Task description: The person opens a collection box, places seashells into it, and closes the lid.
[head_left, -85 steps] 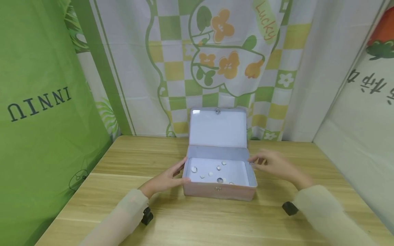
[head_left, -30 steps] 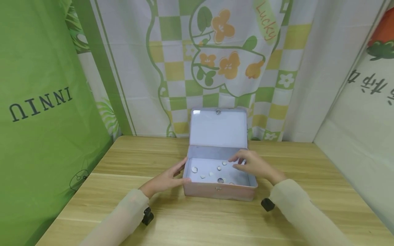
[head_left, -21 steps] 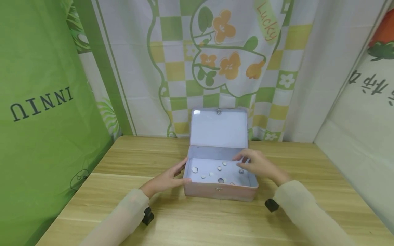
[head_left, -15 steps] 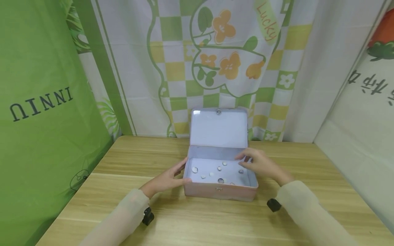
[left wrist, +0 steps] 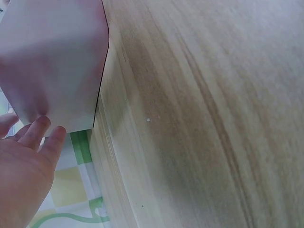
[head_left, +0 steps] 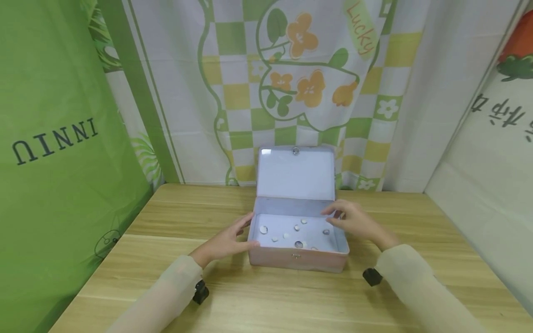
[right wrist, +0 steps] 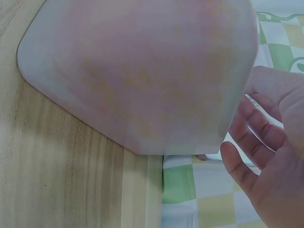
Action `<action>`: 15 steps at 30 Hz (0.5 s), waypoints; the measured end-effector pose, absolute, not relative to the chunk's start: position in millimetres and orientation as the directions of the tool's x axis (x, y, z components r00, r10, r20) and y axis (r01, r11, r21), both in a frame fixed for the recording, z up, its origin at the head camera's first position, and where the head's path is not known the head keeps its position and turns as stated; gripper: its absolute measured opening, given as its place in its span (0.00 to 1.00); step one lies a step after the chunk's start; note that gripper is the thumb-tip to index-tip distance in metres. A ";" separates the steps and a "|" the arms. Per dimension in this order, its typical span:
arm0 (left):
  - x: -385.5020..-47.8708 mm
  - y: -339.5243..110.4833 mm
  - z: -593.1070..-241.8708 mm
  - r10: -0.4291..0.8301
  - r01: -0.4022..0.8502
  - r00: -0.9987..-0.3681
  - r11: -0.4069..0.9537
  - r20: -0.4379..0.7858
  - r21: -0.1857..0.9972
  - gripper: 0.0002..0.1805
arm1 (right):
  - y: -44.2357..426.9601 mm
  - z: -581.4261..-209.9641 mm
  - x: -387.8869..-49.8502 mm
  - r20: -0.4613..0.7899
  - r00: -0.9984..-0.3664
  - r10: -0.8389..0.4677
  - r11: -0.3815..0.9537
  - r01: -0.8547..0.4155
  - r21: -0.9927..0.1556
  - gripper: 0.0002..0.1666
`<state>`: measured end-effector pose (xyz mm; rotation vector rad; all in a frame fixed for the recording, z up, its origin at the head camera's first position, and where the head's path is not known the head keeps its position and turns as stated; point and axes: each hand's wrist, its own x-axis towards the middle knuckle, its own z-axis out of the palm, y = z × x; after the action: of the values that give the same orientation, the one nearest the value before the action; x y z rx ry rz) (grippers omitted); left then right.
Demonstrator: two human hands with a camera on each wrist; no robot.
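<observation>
An open tin box (head_left: 296,260), pinkish outside and pale inside, stands on the table with its lid (head_left: 295,173) raised at the back. Several small roundish pieces, whitish or grey, lie scattered on its floor, among them a grey-rimmed piece (head_left: 298,244) and one further right (head_left: 326,232); their kind is too small to tell. My left hand (head_left: 225,241) rests against the box's left side, fingers extended, thumb at the front corner. My right hand (head_left: 354,223) hovers over the right rim, fingers loosely bent, with nothing visible between them. Its fingers are partly hidden behind the box in the right wrist view.
The wooden table (head_left: 266,300) extends around the box. A patterned curtain (head_left: 237,92) hangs right behind the lid. Green cloth (head_left: 62,185) hangs on the left and white cloth (head_left: 479,175) on the right.
My right hand has come from outside the right rim in over the box, then drawn back slightly rightward. A small piece now shows at the floor's right. The left hand stays put.
</observation>
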<state>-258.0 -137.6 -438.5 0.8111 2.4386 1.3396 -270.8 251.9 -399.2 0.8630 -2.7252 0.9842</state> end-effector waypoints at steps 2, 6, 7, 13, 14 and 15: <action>-258.3 -137.2 -438.3 0.572 0.358 -0.818 0.428 0.059 0.830 0.52 | 252.9 -399.5 -271.5 0.295 -0.833 -0.467 0.624 -0.547 -0.557 0.11; -260.7 -135.6 -439.5 0.553 0.355 -0.830 0.425 0.071 0.833 0.49 | 256.0 -401.2 -273.6 0.319 -0.836 -0.446 0.618 -0.546 -0.566 0.11; -262.0 -135.1 -439.5 0.551 0.355 -0.831 0.419 0.077 0.836 0.48 | 257.0 -401.6 -274.2 0.321 -0.840 -0.438 0.619 -0.540 -0.570 0.12; -282.2 -132.7 -440.2 0.507 0.389 -0.846 0.377 0.164 0.840 0.40 | 264.3 -403.9 -279.1 0.315 -0.871 -0.377 0.639 -0.491 -0.592 0.13; -286.7 -132.2 -440.0 0.490 0.392 -0.853 0.375 0.180 0.840 0.39 | 265.5 -404.7 -279.9 0.318 -0.874 -0.367 0.641 -0.485 -0.595 0.13; -290.6 -131.9 -439.1 0.471 0.389 -0.862 0.374 0.189 0.842 0.38 | 266.5 -405.6 -280.7 0.320 -0.879 -0.355 0.643 -0.477 -0.599 0.13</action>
<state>-290.6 -131.9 -439.1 0.7946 2.5339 1.5175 -280.7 266.5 -405.6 0.6869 -2.6874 1.0557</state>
